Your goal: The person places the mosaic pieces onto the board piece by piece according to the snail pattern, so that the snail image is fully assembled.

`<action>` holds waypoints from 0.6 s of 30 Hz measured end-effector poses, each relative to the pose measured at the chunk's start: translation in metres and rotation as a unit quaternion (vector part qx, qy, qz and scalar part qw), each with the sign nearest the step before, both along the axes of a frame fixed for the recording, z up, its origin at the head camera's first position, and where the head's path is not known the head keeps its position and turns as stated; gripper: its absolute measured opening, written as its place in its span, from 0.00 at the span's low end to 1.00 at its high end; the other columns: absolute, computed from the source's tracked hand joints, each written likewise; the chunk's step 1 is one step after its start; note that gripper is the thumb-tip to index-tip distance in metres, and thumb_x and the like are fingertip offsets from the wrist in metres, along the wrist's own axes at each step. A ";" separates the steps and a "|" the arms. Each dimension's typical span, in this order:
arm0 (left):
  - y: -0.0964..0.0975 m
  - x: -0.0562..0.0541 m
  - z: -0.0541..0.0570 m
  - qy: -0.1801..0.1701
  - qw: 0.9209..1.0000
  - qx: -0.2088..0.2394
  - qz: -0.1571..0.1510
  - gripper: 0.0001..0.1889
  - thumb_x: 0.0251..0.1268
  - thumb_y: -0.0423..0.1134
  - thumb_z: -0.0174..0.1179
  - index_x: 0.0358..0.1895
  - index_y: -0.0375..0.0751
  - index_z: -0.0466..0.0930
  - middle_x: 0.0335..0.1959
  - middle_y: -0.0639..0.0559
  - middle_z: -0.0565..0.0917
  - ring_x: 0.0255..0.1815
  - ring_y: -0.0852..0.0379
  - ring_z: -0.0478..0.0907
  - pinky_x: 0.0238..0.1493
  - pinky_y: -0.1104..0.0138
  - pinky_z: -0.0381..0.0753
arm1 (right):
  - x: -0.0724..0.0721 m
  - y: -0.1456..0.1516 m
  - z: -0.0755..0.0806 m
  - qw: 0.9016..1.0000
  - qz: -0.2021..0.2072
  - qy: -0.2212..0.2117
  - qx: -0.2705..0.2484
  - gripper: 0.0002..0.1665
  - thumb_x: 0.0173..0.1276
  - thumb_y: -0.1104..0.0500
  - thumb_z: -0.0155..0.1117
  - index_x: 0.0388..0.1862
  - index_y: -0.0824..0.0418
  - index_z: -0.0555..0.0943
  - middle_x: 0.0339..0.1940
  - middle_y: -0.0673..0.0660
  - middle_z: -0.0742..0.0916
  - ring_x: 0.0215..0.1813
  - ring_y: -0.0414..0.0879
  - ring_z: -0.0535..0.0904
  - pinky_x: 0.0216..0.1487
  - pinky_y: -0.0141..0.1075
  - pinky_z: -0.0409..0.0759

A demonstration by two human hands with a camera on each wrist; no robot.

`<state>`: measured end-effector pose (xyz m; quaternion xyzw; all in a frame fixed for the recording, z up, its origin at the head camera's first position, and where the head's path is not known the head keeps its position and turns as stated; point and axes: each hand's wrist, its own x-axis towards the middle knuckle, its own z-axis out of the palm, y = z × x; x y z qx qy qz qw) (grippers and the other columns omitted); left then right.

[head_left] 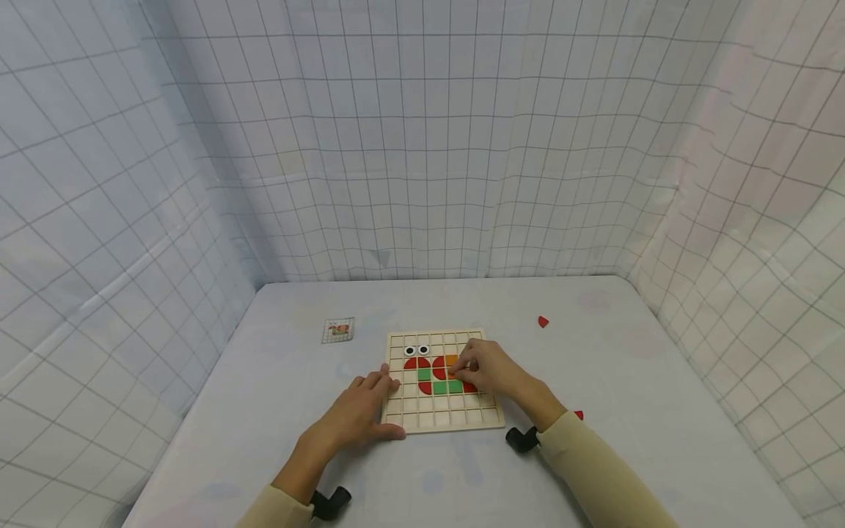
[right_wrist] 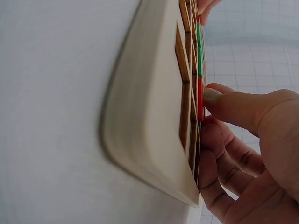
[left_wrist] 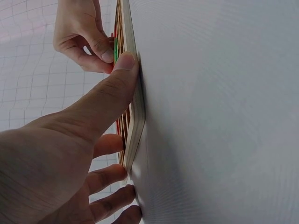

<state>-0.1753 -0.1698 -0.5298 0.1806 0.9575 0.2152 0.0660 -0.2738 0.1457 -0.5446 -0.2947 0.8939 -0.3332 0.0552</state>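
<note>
A pale wooden grid board (head_left: 422, 420) lies flat on the table. Red, green and orange tiles and two round eye pieces sit in its cells. The left hand (head_left: 359, 411) rests at the board's left edge, fingers spread and thumb (left_wrist: 105, 95) on the near rim. Over the right side of the pattern, the right hand (head_left: 485, 367) pinches a small orange tile (head_left: 452, 372) between thumb and fingers, low against the board. Beside it are another orange tile (head_left: 452, 360) and green tiles (head_left: 441, 387). The fingers partly hide the pinched tile and a red tile (head_left: 469, 387).
A small picture card (head_left: 338, 330) lies on the white table (head_left: 277, 381), left of the board. One loose red piece (head_left: 543, 321) is at the back right; another red piece (head_left: 579, 415) shows partly behind the right forearm. Gridded white curtains (head_left: 422, 161) surround the table.
</note>
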 end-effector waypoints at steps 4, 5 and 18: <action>0.000 0.000 0.000 0.001 1.000 0.001 -0.002 0.49 0.60 0.59 0.90 0.78 0.35 0.79 0.91 0.28 0.70 0.75 0.27 0.79 0.79 0.35 0.82 | -0.001 0.000 -0.001 1.000 -0.001 0.002 0.002 0.05 0.80 0.61 0.81 0.49 0.54 0.99 0.48 0.49 0.88 0.41 0.39 0.77 0.42 0.30 0.78; 0.000 0.000 0.000 0.002 1.000 0.002 -0.002 0.49 0.60 0.59 0.90 0.78 0.35 0.79 0.91 0.28 0.70 0.75 0.27 0.79 0.79 0.36 0.82 | -0.001 0.000 -0.001 1.000 0.000 0.002 0.002 0.05 0.80 0.61 0.81 0.49 0.54 0.99 0.47 0.49 0.88 0.41 0.38 0.77 0.42 0.30 0.78; -0.001 -0.001 -0.003 0.002 1.000 0.002 -0.003 0.48 0.61 0.60 0.89 0.77 0.37 0.79 0.91 0.29 0.70 0.75 0.29 0.79 0.78 0.36 0.82 | -0.004 0.005 0.005 1.000 0.029 0.000 0.003 0.07 0.82 0.63 0.77 0.49 0.55 0.99 0.47 0.51 0.90 0.39 0.37 0.77 0.40 0.29 0.79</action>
